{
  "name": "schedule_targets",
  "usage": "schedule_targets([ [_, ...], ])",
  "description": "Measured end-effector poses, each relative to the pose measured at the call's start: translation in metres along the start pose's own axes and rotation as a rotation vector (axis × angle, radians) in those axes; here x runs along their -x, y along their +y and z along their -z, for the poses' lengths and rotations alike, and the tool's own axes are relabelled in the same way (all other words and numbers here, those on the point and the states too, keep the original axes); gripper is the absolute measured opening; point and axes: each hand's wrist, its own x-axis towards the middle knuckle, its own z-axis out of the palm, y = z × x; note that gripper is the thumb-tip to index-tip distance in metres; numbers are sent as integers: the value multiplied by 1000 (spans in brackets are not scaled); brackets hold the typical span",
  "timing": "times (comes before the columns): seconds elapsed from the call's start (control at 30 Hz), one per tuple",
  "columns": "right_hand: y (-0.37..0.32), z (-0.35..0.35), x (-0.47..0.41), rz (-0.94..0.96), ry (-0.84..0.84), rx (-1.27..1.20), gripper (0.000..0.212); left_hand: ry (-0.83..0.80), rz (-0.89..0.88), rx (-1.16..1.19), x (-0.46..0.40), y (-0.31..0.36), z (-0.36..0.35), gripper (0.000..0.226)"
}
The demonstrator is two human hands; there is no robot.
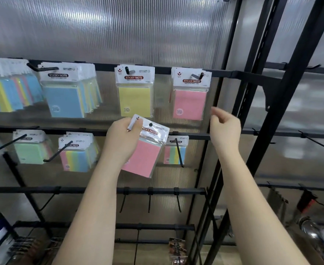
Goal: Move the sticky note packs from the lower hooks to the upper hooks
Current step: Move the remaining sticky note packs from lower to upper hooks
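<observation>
My left hand (122,139) grips a pink sticky note pack (145,154) by its white header, tilted, in front of the lower rail. My right hand (225,129) hovers with loosely curled fingers and holds nothing, just right of the pink pack (189,104) hanging on an upper hook (197,75). A yellow pack (134,98) hangs on the neighbouring upper hook (127,70). On the lower row, a multicolour pack (174,153) hangs on a long hook (179,153) right of my held pack.
More packs hang on upper hooks at left (67,98) and on lower hooks at left (78,155). Bare hooks (149,201) hang from a rail below. A black upright frame (268,131) stands right, with bare hooks (316,140) beyond it.
</observation>
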Motion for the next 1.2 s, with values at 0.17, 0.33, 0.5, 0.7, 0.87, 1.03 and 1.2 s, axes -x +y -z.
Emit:
schedule_targets([
  [0.17,38,6,23,-66,-193,366,45,-24,-68,85,-11,22,-1,25],
  [0.33,56,11,31,-147,-366,506,48,-70,-195,165,-22,55,-9,11],
  [0.5,68,11,38,-196,-426,473,51,-89,-317,205,-32,80,-24,9],
  [0.7,75,11,41,-212,-451,438,51,-39,-370,275,-43,90,-41,19],
  [0.87,75,12,38,-205,-434,429,50,-6,-331,293,-51,90,-51,23],
  [1.03,77,11,36,-201,-411,423,50,14,-316,297,-56,87,-58,32],
  [1.2,79,6,33,-210,-409,429,49,27,-300,251,-67,80,-65,34],
])
